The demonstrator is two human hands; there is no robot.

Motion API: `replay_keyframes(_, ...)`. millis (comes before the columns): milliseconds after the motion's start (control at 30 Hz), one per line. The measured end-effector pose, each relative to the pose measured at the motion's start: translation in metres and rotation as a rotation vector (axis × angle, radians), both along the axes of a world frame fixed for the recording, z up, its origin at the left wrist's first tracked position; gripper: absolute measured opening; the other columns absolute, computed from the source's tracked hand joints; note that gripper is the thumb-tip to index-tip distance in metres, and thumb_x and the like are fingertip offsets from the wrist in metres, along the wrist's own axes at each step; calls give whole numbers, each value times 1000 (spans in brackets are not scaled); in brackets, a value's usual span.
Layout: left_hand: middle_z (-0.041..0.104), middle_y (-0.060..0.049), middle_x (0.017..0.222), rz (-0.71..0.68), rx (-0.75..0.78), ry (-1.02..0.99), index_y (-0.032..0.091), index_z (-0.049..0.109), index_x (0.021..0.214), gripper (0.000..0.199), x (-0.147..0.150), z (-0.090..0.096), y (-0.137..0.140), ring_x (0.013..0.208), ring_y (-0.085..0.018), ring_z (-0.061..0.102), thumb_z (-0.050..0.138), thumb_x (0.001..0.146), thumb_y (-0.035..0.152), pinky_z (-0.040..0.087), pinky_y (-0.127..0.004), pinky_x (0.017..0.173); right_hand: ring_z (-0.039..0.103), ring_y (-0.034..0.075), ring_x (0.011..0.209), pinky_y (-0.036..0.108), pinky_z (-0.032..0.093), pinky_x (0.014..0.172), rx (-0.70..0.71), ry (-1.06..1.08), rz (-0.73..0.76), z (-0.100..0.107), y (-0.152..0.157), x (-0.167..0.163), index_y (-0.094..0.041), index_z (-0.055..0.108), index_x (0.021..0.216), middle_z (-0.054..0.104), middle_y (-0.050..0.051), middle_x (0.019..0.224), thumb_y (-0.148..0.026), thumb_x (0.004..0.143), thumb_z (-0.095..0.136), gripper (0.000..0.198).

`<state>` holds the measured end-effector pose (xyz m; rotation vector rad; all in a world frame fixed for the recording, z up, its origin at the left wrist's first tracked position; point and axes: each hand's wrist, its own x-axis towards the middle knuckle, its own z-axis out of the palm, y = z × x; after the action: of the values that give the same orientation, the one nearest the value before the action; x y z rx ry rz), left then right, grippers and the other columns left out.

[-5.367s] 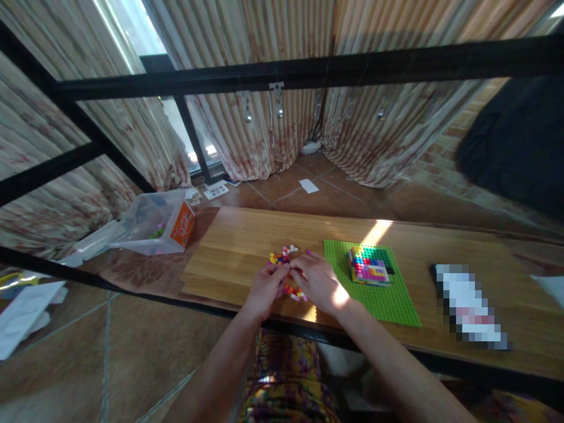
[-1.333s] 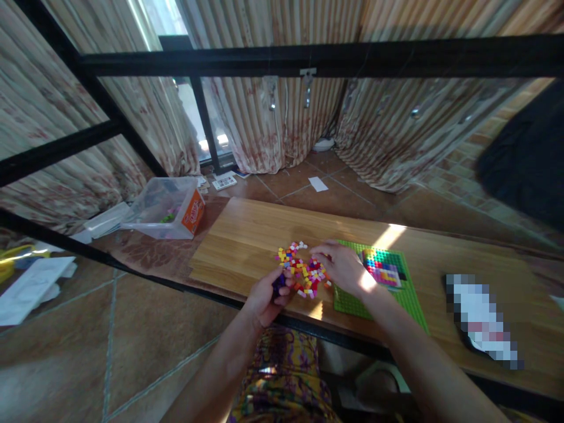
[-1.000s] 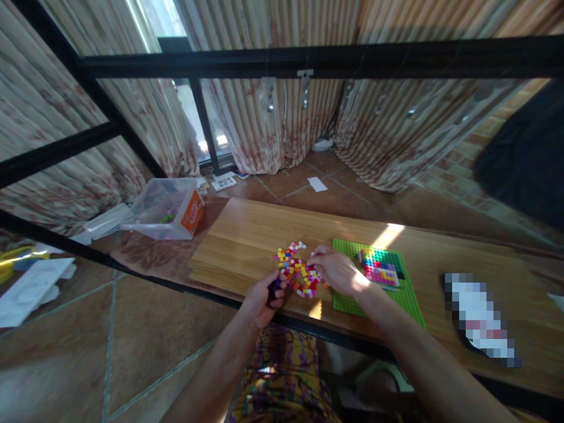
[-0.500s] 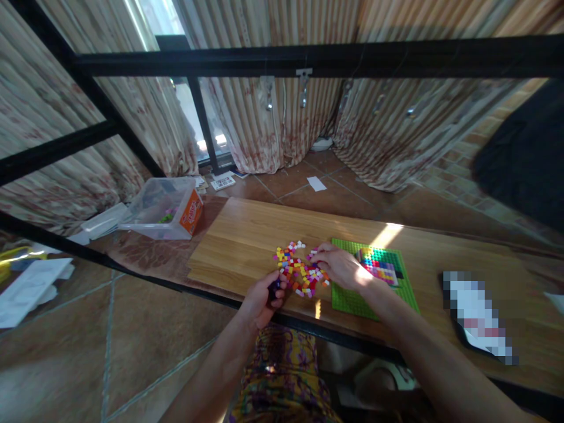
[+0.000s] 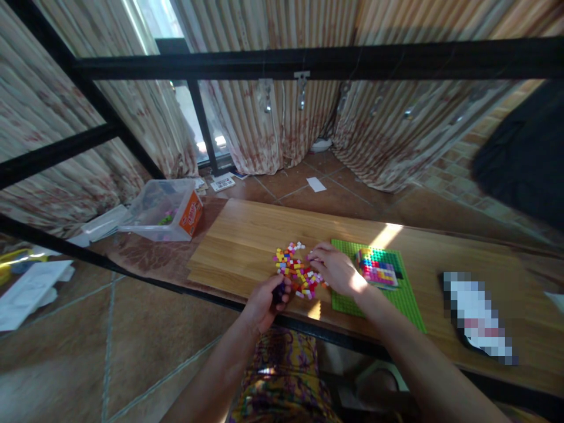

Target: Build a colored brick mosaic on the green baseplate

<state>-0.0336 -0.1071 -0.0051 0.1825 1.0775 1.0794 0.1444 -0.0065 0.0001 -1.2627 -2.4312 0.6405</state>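
Observation:
Small colourful building bricks (image 5: 296, 269) lie in a loose pile on the wooden tabletop (image 5: 255, 235). At the pile's near left edge, my left hand (image 5: 267, 298) is closed around a small dark purple object (image 5: 278, 292), whose kind is too blurred to make out. My right hand (image 5: 337, 270) reaches over the pile's right side with its fingertips bent down together among the bricks. Whatever they pinch is hidden. Under and beside that wrist lies a green baseplate (image 5: 352, 303), bearing a patch of multicoloured bricks (image 5: 376, 267) set in rows.
A pixelated dark-edged flat object (image 5: 478, 317) lies on the table at the right. Left of the tabletop stands a clear plastic box (image 5: 150, 205) with an orange label and some bricks inside. A black metal bar (image 5: 282, 66) crosses ahead, before long curtains (image 5: 291, 129).
My right hand has drawn slightly left over the bricks, uncovering more of the patch on the baseplate. My left hand stays near the pile, still holding the dark object.

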Motion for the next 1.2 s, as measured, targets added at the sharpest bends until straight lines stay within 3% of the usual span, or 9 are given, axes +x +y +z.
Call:
replay_keyframes(67,55,-1,67,-25,9,-7,12,59,80,22,5,-1,0,49,-5,49,58,84,34,25,-14,37,60,17,92,32,48,83,-17,148,-29,6,-19,-11,-22,71,94,63,6,102,-23,89,52,20)
replay_keyframes(167,55,0,66,-20,8,-84,13,58,81,24,12,-3,2,52,-7,51,59,84,37,30,-15,39,59,19,98,35,49,88,-30,297,55,14,-52,-29,-26,71,99,64,6,106,-25,91,50,23)
replay_keyframes(267,50,2,62,6,10,-213,14,55,79,19,13,-3,3,47,-4,45,62,82,32,26,-13,37,56,22,107,41,47,94,37,347,-9,11,-70,-36,-28,69,109,63,8,111,-29,90,52,26)
replay_keyframes(367,48,3,63,6,10,-235,13,52,76,20,4,-1,2,43,-1,36,65,79,29,17,-11,35,53,25,115,45,43,101,136,384,-219,-2,-63,-25,-26,66,114,60,10,120,-34,92,49,29)
replay_keyframes(500,47,4,64,98,23,-7,13,52,76,24,-10,0,-1,41,1,32,66,78,33,15,-11,35,48,26,123,47,39,106,129,357,-401,-25,-33,-5,-17,59,123,56,15,129,-42,94,40,43)
replay_keyframes(700,49,4,62,49,58,173,13,56,73,34,-8,-3,-5,40,1,32,73,70,42,12,-13,37,52,25,122,48,38,107,38,439,-368,-45,-13,-7,-15,55,126,58,17,127,-48,96,31,50)
replay_keyframes(1000,49,4,58,11,96,202,13,56,69,35,9,-8,-2,38,0,33,69,72,46,12,-16,38,56,19,121,39,44,103,-288,830,-326,-40,-1,-34,-20,51,130,59,11,132,-49,96,32,48)
replay_keyframes(1067,48,4,57,1,109,207,13,56,70,33,9,-9,-2,38,-1,33,67,74,45,12,-16,38,59,20,116,40,45,100,-235,811,-328,-37,0,-28,-19,57,123,62,11,125,-47,93,42,44)
replay_keyframes(1200,47,4,55,-77,117,238,14,56,70,31,9,-8,-5,37,-1,31,62,77,44,10,-17,38,60,21,104,42,43,99,-50,537,-252,-31,-6,-14,-21,70,98,66,9,108,-39,85,57,26)
